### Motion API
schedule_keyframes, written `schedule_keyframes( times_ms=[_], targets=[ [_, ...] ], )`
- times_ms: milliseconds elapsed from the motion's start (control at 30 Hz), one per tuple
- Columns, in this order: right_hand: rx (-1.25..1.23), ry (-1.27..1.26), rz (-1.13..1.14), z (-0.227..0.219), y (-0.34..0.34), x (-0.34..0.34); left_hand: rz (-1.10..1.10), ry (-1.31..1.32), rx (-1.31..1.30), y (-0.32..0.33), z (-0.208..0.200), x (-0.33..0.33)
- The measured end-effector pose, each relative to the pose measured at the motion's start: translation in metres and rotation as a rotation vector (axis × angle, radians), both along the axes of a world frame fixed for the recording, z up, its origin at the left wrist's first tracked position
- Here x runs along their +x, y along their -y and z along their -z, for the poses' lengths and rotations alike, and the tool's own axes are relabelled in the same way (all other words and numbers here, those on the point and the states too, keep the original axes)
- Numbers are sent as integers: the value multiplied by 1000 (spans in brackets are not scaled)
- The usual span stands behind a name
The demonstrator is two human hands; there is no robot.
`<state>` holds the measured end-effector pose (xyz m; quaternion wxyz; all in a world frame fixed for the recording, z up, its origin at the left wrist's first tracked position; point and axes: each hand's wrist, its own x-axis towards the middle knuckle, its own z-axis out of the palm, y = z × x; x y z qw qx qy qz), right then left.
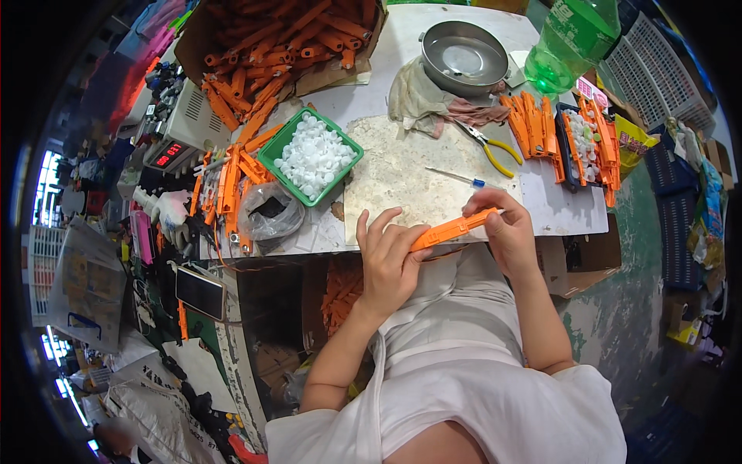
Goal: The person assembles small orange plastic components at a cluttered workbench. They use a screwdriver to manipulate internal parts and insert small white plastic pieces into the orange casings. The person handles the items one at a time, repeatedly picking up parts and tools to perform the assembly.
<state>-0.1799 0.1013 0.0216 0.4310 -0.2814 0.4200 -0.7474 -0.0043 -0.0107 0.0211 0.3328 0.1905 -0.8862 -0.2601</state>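
A long orange plastic part (pixel 452 230), a narrow housing, is held level over the table's front edge, just above my lap. My left hand (pixel 389 255) pinches its left end between thumb and fingers. Its right end is in my right hand (pixel 510 236), thumb against the near side and index finger curled over the top. Beyond the hands lies a thin screwdriver-like tool with a blue handle (pixel 478 183). Pliers with yellow handles (pixel 501 157) rest behind it. To the left stands a green basket (pixel 338 179) full of small white plastic pieces (pixel 313 157).
Orange parts overflow a cardboard box (pixel 193 42) at the back left. A metal bowl (pixel 495 77), a rag (pixel 417 100) and a green bottle (pixel 570 42) stand at the back. More orange parts (pixel 532 127) and a dark tray (pixel 566 155) lie right. A clear bag (pixel 270 216) sits left.
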Motion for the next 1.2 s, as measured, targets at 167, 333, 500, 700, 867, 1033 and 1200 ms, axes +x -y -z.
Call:
schedule_keyframes(
  times_ms=[167, 333, 500, 700, 867, 1033, 1200],
  targets=[
    [-164, 99, 25, 4, 6, 11, -67, -51, 58, -14, 4, 1],
    [-111, 73, 16, 0, 1, 17, -106, -107, 67, -23, 0, 3],
    [-161, -58, 58, -5, -2, 18, -87, -106, 85, -30, 0, 1],
    [-138, -107, 115, -26, -10, 15, 51, -28, 178, -36, -13, -4],
    [-69, -166, -78, -42, -15, 15, 485, 26, 850, -14, -28, -7],
    [-37, -160, -153, -49, -15, 14, 605, 106, 1274, -8, -42, -6],
    [93, -151, -171, -54, -10, 18, 551, 115, 1278, -12, -34, -2]
  ],
)
